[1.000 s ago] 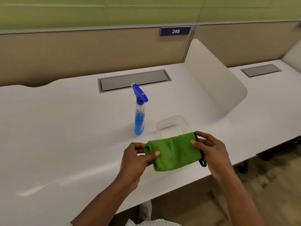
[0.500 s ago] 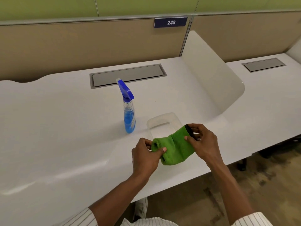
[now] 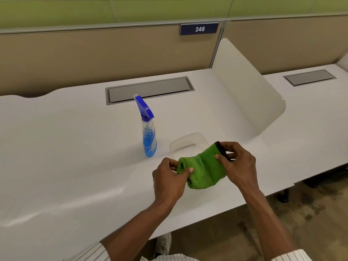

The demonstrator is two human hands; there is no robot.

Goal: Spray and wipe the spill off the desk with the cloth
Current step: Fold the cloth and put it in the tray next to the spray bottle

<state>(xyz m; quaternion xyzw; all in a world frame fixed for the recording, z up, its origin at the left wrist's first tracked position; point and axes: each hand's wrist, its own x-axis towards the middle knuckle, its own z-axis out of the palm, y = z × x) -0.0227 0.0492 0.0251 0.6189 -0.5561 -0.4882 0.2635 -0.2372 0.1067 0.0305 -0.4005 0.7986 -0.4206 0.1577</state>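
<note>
Both hands are on the green microfibre cloth [image 3: 204, 167] in the head view, the only view there is. The left hand [image 3: 169, 182] pinches the cloth's left folded end between thumb and fingers; the right hand [image 3: 238, 166] grips its right end along the black edging. Set against the pictures from a second and half a second ago, the hands have come closer together: the cloth, then stretched out flat and wide between them, is now bunched shorter and thicker, its right end lifted and its lower fold hanging just above the near part of the white desk [image 3: 75, 166]. That reads as folding or gathering the cloth into a pad for wiping, so I judge the task to be in its preparation, with no spraying or wiping begun. The blue spray bottle [image 3: 148, 136] stands upright and untouched, left of and a little farther away than the hands, its nozzle pointing to the far left. A clear plastic tray [image 3: 188, 142] lies on the desk just beyond the cloth, partly hidden by it. No spill is plainly visible on the desk; the surface shows only pale glare at the near left. A hand will have to leave the cloth to take the bottle.
</note>
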